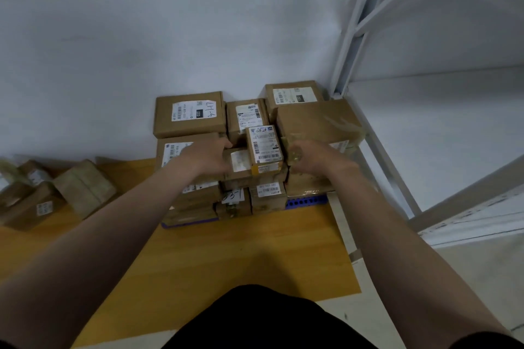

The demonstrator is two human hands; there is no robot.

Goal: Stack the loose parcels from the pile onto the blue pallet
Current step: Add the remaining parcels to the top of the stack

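Observation:
The blue pallet (306,202) lies on the floor against the wall, and its edge shows under a stack of several brown cardboard parcels. On top of the stack, at the front middle, sits a small labelled parcel (264,147) with a low parcel (239,162) at its left. My left hand (208,156) reaches over the stack with its fingers curled round the low parcel's left end. My right hand (313,158) is at the small parcel's right side, fingers curled against it. The loose pile (42,197) of parcels lies on the floor at far left.
A yellow floor mat (226,252) spreads in front of the pallet. A white metal rack (350,28) stands right of the stack, its leg close to the right-hand parcels. The pale wall (141,37) is right behind the stack.

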